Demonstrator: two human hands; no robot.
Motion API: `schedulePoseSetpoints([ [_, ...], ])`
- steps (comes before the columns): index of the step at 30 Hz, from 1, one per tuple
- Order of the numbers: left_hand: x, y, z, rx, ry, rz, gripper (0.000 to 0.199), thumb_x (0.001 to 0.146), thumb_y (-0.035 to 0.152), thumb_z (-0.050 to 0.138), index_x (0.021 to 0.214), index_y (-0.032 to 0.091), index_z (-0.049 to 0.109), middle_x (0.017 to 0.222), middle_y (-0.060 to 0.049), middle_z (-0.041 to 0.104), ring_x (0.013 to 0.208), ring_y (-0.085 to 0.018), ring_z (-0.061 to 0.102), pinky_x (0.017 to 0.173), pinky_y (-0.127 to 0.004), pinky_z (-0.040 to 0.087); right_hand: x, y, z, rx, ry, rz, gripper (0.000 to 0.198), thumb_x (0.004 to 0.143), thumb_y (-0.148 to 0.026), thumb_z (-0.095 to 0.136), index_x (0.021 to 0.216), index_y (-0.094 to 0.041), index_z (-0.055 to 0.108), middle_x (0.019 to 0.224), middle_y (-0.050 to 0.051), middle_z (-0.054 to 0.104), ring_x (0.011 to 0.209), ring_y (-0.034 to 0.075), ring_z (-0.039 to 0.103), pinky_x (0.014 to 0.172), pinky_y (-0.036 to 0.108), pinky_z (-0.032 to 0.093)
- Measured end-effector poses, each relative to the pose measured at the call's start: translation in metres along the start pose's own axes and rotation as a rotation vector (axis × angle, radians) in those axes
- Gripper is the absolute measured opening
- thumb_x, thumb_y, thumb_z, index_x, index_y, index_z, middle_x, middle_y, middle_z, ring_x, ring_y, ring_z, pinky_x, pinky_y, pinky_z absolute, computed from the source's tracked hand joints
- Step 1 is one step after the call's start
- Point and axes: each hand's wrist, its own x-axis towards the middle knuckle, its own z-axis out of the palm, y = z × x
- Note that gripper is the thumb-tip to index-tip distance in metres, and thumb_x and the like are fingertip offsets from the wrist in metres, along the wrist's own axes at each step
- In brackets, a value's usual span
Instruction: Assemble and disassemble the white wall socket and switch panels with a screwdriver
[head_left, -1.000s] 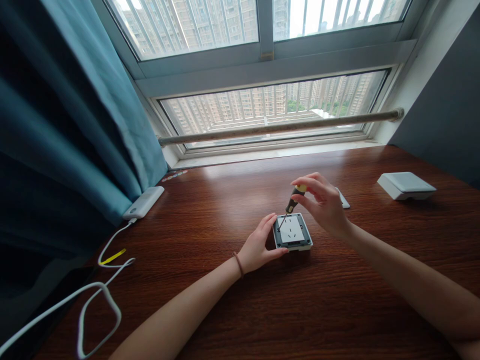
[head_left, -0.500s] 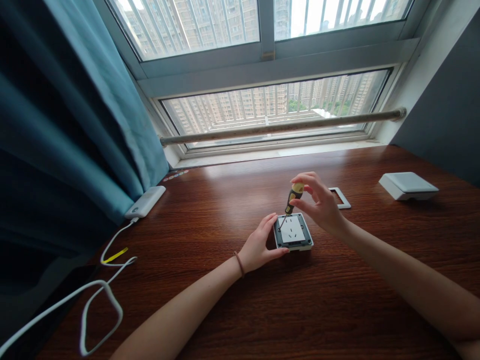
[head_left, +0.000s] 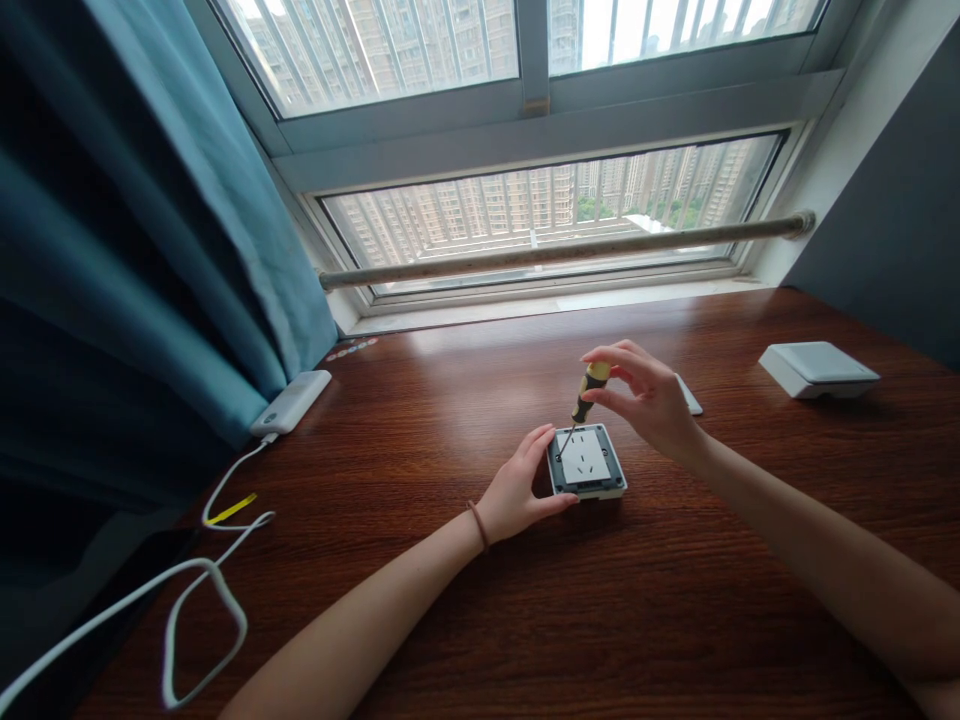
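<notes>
On table (head_left: 570,620), left fingers (head_left: 534,441) clasping socket (head_left: 583,466) from left — right fingers (head_left: 621,355) above, pinching screwdriver (head_left: 583,398)

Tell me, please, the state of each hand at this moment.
Left hand: holding the socket at its left side, between thumb and fingers.
Right hand: closed on the handle of the screwdriver, between thumb and fingers.

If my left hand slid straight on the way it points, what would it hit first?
The socket. The left hand has fingers and thumb at its edge, seemingly in contact, though depth makes that hard to confirm. The screwdriver stands over the same socket.
</notes>
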Motion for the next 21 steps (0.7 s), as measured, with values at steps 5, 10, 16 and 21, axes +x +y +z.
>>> schedulePoseSetpoints([
  [5, 0.000, 0.000, 0.000, -0.003, 0.007, 0.008, 0.082, 0.067, 0.040, 0.070, 0.136, 0.021, 0.030, 0.143, -0.011, 0.030, 0.132, -0.027, 0.030, 0.110, -0.044, 0.027, 0.003, 0.001, -0.007, 0.211, -0.167, 0.048, 0.035, 0.079, -0.021, 0.062, 0.113, -0.023, 0.058, 0.103, 0.005, 0.062, 0.098, 0.018, 0.061, 0.088, 0.037, 0.052],
  [10, 0.000, 0.001, 0.000, 0.009, 0.001, 0.011, 0.081, 0.068, 0.039, 0.070, 0.136, 0.021, 0.030, 0.143, -0.011, 0.030, 0.132, -0.026, 0.030, 0.110, -0.043, 0.028, 0.004, -0.004, -0.008, 0.281, -0.256, 0.058, 0.039, 0.085, -0.019, 0.052, 0.123, -0.023, 0.046, 0.112, 0.007, 0.061, 0.104, 0.019, 0.059, 0.091, 0.038, 0.050],
  [16, 0.000, 0.001, 0.000, 0.012, 0.000, 0.010, 0.081, 0.068, 0.041, 0.070, 0.136, 0.022, 0.030, 0.143, -0.011, 0.030, 0.132, -0.027, 0.031, 0.110, -0.044, 0.028, -0.004, 0.003, 0.004, -0.122, -0.043, -0.058, 0.040, 0.081, -0.024, 0.058, 0.120, -0.023, 0.047, 0.106, 0.007, 0.061, 0.097, 0.021, 0.058, 0.088, 0.041, 0.048],
  [21, 0.000, 0.001, 0.000, 0.014, -0.001, 0.005, 0.082, 0.067, 0.041, 0.070, 0.136, 0.021, 0.030, 0.143, -0.011, 0.030, 0.132, -0.026, 0.030, 0.110, -0.042, 0.027, -0.007, 0.008, 0.007, -0.224, 0.157, -0.007, 0.034, 0.073, -0.031, 0.068, 0.104, -0.024, 0.058, 0.092, 0.004, 0.059, 0.081, 0.019, 0.058, 0.077, 0.038, 0.052],
])
